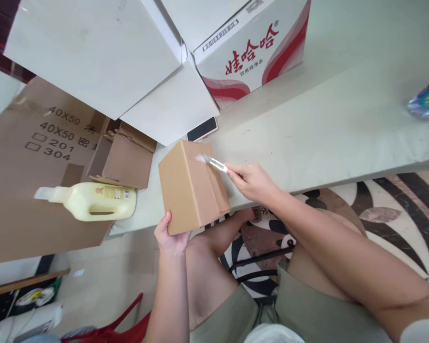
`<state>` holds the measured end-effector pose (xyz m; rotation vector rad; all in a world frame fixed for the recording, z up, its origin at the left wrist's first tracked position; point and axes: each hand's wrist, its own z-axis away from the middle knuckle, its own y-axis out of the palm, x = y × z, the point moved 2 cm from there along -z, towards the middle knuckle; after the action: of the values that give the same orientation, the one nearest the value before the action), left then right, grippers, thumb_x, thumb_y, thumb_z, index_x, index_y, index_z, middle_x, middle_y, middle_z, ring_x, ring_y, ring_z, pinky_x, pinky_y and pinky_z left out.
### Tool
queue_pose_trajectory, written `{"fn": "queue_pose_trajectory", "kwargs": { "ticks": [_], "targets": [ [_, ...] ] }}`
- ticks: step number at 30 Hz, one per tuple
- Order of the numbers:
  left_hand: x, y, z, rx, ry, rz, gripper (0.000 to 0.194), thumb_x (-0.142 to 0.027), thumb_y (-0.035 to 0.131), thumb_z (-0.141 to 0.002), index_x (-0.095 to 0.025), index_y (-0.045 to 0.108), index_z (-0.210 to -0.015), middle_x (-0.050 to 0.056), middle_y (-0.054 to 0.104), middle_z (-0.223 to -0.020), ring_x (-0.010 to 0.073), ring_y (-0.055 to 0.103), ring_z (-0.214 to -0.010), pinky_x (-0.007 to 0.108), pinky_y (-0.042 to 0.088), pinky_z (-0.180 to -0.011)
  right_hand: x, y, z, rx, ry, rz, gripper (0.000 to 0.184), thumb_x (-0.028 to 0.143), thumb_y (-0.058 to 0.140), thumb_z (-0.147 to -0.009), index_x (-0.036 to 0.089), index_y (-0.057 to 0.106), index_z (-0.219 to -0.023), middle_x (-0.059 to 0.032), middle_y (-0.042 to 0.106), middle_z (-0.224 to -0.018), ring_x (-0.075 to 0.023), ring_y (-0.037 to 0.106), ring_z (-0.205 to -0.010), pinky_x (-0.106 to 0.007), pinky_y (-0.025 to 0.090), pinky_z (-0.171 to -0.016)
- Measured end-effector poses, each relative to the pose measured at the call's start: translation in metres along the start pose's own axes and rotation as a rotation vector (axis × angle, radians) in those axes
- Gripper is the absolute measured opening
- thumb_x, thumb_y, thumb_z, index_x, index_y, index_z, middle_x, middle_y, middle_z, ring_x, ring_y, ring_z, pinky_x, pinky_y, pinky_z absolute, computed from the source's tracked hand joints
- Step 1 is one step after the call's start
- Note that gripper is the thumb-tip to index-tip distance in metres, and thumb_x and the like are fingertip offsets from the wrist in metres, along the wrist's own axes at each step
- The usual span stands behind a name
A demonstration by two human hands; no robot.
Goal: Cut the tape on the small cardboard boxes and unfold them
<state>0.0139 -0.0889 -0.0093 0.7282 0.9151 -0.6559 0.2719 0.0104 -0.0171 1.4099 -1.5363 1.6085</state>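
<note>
I've got left hand (172,237) clamped on box (178,193), right hand (252,182) clamped on knife (217,164) angled at box top

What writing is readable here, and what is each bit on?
"娃哈哈", with "®": white-and-red carton
"饮用纯净水": same white-and-red carton
"40X50 汤": large brown carton
"40X50 密", next character partly hidden: large brown carton
"201": large brown carton
"304": large brown carton
Too small: label on the yellow bottle
Too blurred: faint marks on upper-left white box
</note>
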Motion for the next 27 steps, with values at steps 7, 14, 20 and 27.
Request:
{"fn": "queue_pose_trajectory", "kwargs": {
  "ticks": [7, 14, 20, 27],
  "targets": [
    [0.012, 0.034, 0.007, 0.085, 0.057, -0.014, 0.042, -0.037, 0.070, -0.073, -0.022, 0.068, -0.112, 0.009, 0.073, -0.105, 0.0287, 0.069, -0.088, 0.043, 0.058, -0.072, 0.013, 0.004, 0.012, 0.004, 0.046, 0.030, 0.035, 0.030, 0.036, -0.095, 0.018, 0.069, -0.095, 0.0002, 0.049, -0.059, -0.0137, 0.039, -0.053, -0.028, 0.025, -0.056],
    [0.007, 0.016, -0.005, 0.031, 0.039, 0.032, 0.039, -0.040, 0.067, -0.073, -0.022, 0.069, -0.107, 0.010, 0.074, -0.102, 0.0315, 0.069, -0.086, 0.051, 0.058, -0.070, -0.019, -0.019, 0.008, -0.222, 0.248, -0.031, 0.041, 0.039, 0.040, -0.096, 0.019, 0.073, -0.112, -0.0018, 0.060, -0.062, -0.0166, 0.050, -0.054, -0.028, 0.031, -0.056],
    [0.006, -0.007, -0.008, 0.138, -0.014, 0.023, 0.050, -0.035, 0.071, -0.069, -0.021, 0.068, -0.117, 0.012, 0.074, -0.108, 0.0320, 0.069, -0.089, 0.048, 0.060, -0.068, -0.044, -0.011, -0.013, -0.129, 0.300, 0.262, 0.045, 0.020, 0.047, -0.088, 0.017, 0.064, -0.130, -0.0165, 0.072, -0.096, -0.0318, 0.066, -0.086, -0.042, 0.048, -0.076],
    [0.002, 0.011, -0.014, 0.195, -0.021, 0.012, 0.048, -0.039, 0.070, -0.072, -0.022, 0.067, -0.116, 0.012, 0.072, -0.115, 0.0334, 0.068, -0.095, 0.051, 0.059, -0.068, -0.028, 0.007, -0.007, -0.031, -0.206, -0.042, 0.040, 0.028, 0.051, -0.086, 0.023, 0.067, -0.122, -0.0092, 0.061, -0.139, -0.0294, 0.053, -0.133, -0.053, 0.039, -0.113]
  ]
}}
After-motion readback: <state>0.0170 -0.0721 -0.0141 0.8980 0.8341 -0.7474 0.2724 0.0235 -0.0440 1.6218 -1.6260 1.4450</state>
